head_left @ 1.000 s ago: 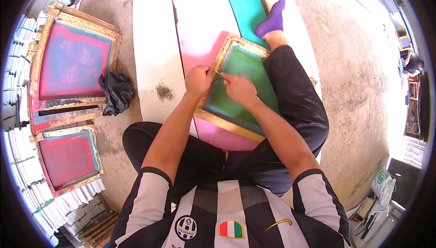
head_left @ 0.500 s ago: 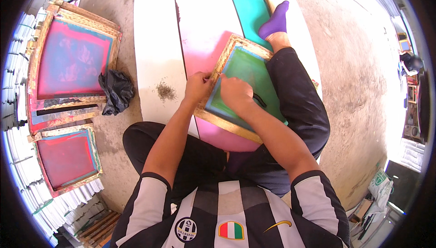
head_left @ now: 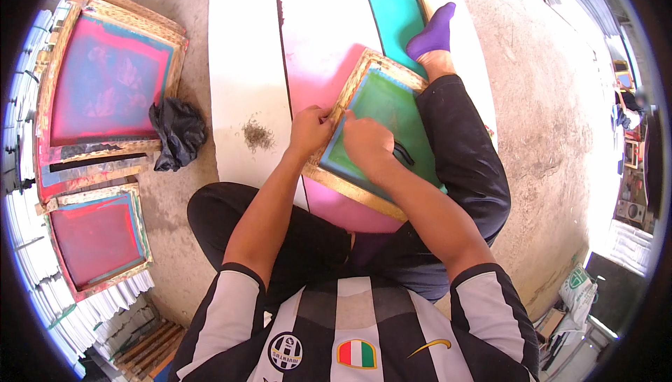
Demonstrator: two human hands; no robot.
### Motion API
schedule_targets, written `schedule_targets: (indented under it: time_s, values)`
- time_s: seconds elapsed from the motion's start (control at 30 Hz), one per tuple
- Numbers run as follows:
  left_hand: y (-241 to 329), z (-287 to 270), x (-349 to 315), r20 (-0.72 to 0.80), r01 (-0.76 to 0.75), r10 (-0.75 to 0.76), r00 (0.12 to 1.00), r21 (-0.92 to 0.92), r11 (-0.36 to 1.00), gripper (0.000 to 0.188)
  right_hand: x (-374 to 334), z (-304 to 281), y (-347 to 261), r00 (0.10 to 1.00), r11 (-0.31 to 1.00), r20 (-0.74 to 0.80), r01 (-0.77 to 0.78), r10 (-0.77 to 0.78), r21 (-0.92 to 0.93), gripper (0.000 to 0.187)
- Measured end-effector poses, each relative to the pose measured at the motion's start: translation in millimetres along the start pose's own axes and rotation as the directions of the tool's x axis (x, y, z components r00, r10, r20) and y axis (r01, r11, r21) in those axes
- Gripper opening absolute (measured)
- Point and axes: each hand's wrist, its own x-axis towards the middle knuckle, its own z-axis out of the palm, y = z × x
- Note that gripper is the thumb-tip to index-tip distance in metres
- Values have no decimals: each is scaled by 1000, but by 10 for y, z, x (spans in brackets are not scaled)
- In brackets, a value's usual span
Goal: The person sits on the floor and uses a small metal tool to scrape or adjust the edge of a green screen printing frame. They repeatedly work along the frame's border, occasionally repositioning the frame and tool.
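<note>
Turning your right hand (head_left: 369, 142) has revealed a dark handle (head_left: 404, 154), work staying on the wooden frame (head_left: 357, 194) mid-picture, your left hand (head_left: 310, 130) at its edge, all fingers curled, though I cannot tell their hold.

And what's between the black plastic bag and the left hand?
Head view: a sliver of floor, then white board carrying a small heap of fine dark strands, short of the left hand.
</note>
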Motion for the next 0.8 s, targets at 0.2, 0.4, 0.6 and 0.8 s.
schedule_targets:
  time_s: [0.2, 0.4, 0.6, 0.8]
  values:
    - [50, 46, 52, -10, 8, -8, 1000, -12, 1000, 40, 342, 505, 620, 985, 821, -124, 166, -117, 546, 49]
    - [-8, 27, 30, -11, 63, -63, 998, -17, 998, 37, 86, 515, 424, 977, 974, -202, 106, -65, 200, 45]
    - [59, 2, 19, -6, 58, -58, 998, 3, 998, 37, 231, 480, 592, 969, 425, 243, -236, 39, 874, 44]
    - [-9, 22, -1, 2, 74, -74, 997, -43, 996, 39, 500, 1053, 870, 794, 892, -547, 417, -265, 173, 45]
